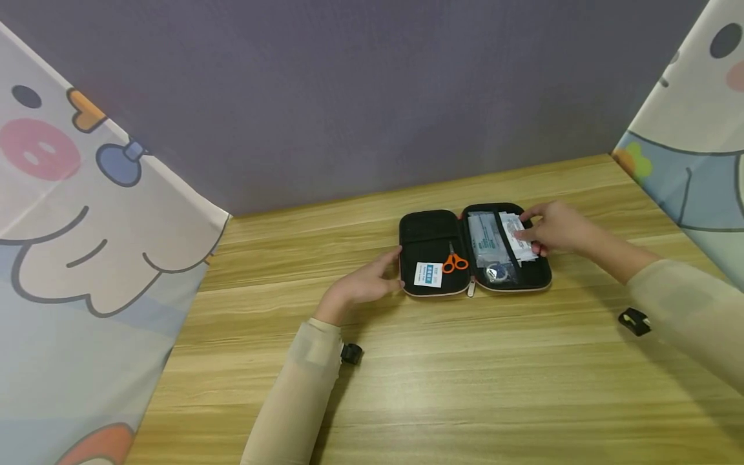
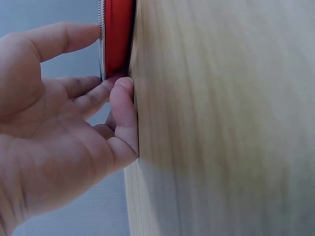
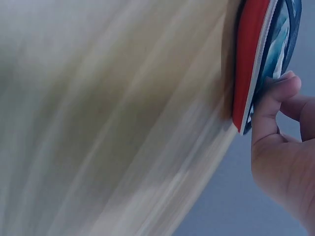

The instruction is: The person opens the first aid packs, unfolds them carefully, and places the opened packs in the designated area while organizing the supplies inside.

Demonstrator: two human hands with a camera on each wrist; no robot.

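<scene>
A small black zip case [image 1: 433, 226] lies open on the table, its red outer shell [image 2: 117, 37] showing in the left wrist view. My left hand [image 1: 366, 281] touches the case's left edge with relaxed fingers, thumb near the front corner. At the right half, my right hand [image 1: 555, 226] pinches white packets [image 1: 514, 229] that lie partly under a black elastic strap [image 1: 507, 239]. Beside them are clear-wrapped packets [image 1: 485, 236] and a small clear bag [image 1: 498, 272] with a round item. Orange-handled scissors [image 1: 455, 261] and a blue-and-white packet [image 1: 428, 274] lie in the left half.
The wood-grain table [image 1: 465, 374] runs back to a grey-purple panel [image 1: 372, 97]. Cartoon-printed cloths [image 1: 87, 213] hang at both sides. A metal zipper pull [image 1: 471, 288] sticks out at the case's front. Black wrist straps [image 1: 351, 353] show by both sleeves.
</scene>
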